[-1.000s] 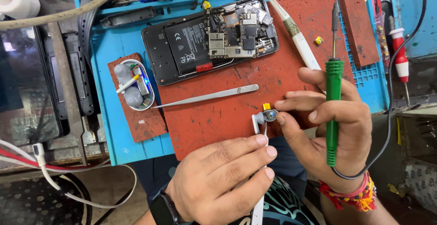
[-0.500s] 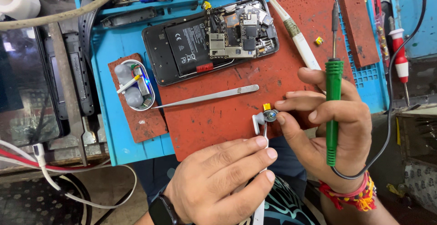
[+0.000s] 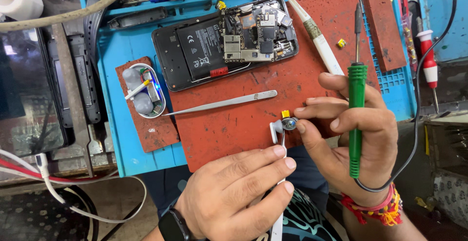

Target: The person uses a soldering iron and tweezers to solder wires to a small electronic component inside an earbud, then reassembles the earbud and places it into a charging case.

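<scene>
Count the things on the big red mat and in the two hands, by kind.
Opened phone: 1
Tweezers: 1
Brush: 1
Earbud (left hand, right hand): 1
Green soldering iron (right hand): 1
Total: 5

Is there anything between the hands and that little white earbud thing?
Nothing visible. The left hand pinches the white earbud's stem, and the right hand touches its round head with fingertips while also gripping the green soldering iron. The tweezers lie apart on the red mat.
</scene>
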